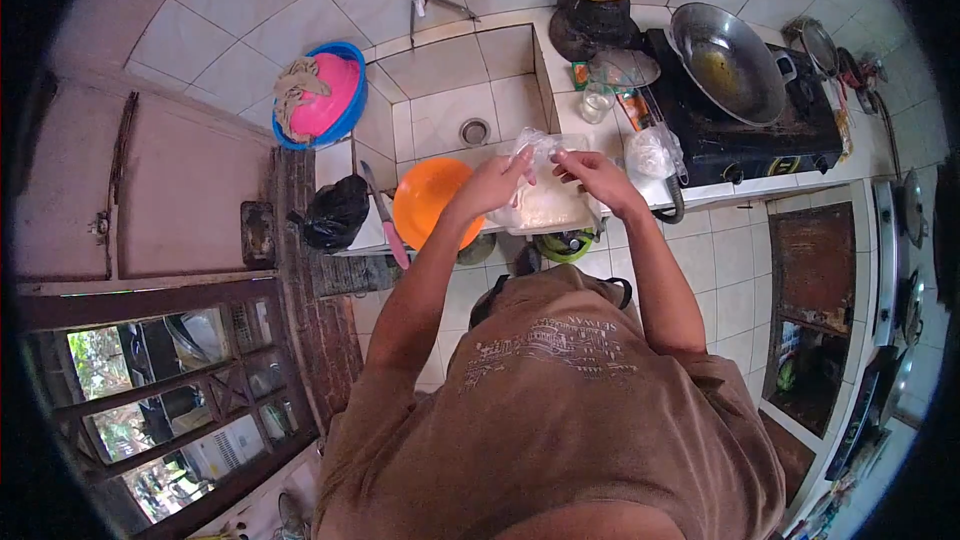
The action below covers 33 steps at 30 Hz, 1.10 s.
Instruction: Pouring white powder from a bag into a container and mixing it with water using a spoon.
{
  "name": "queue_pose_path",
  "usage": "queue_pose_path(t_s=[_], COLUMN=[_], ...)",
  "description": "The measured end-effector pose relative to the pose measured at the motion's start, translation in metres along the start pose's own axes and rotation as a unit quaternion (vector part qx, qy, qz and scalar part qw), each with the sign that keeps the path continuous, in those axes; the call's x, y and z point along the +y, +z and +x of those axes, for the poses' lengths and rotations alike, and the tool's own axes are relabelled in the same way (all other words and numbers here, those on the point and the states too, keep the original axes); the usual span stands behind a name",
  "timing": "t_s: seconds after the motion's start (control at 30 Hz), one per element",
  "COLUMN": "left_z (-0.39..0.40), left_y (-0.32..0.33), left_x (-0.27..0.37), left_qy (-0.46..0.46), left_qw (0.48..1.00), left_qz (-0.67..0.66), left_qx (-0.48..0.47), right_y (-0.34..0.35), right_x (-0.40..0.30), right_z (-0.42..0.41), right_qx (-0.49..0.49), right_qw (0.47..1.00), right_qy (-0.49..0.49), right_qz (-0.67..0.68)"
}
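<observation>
A clear plastic bag (536,144) is gripped at its gathered top by my left hand (499,181). My right hand (596,178) is close beside it, thumb and fingers bent at the bag's edge; whether it pinches the film cannot be told. Under both hands, at the counter's front edge, lies a clear container (551,221) with pale contents. An orange plastic bowl (427,199) stands to its left, partly behind my left forearm. Farther left a knife with a pink handle (391,240) lies across the counter edge.
A tiled sink (450,109) lies beyond the bowl. At left are a black plastic bag (336,214) and a blue basin (358,101) holding a pink one. At right are a glass (597,103), a tied white bag (651,154) and a wok (731,67) on a gas stove (697,157).
</observation>
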<state>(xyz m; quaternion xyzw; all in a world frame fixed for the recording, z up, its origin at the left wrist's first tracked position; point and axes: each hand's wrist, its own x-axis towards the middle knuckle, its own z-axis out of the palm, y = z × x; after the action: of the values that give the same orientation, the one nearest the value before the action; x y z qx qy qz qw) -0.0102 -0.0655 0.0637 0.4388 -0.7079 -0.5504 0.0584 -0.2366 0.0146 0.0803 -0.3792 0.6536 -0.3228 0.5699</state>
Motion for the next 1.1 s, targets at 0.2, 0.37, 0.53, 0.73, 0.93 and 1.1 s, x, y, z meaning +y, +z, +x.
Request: queue_pose_path(t_s=[0.2, 0.37, 0.53, 0.73, 0.93, 1.1], left_z=[-0.018, -0.020, -0.011, -0.007, 0.000, -0.001], left_y=[0.008, 0.006, 0.019, 0.024, 0.028, 0.025], left_x=[0.028, 0.041, 0.033, 0.032, 0.036, 0.042], left_qy=[0.040, 0.100, 0.169, 0.161, 0.234, 0.181], left_qw=[0.995, 0.990, 0.977, 0.981, 0.956, 0.966], left_qz=[-0.068, -0.049, -0.078, -0.016, -0.020, -0.049], left_qx=[0.055, 0.091, 0.108, 0.111, 0.174, 0.181], right_y=[0.010, 0.013, 0.007, 0.001, 0.004, 0.003], right_x=[-0.019, -0.035, -0.034, -0.025, -0.040, -0.039], right_z=[0.004, 0.000, 0.001, -0.001, -0.013, -0.011], right_qx=[-0.067, -0.056, -0.053, -0.003, 0.038, 0.026], right_qw=[0.987, 0.960, 0.954, 0.948, 0.937, 0.926], right_qy=[-0.149, -0.269, -0.292, -0.318, -0.348, -0.368], right_qz=[-0.008, 0.052, 0.040, -0.011, -0.012, 0.083])
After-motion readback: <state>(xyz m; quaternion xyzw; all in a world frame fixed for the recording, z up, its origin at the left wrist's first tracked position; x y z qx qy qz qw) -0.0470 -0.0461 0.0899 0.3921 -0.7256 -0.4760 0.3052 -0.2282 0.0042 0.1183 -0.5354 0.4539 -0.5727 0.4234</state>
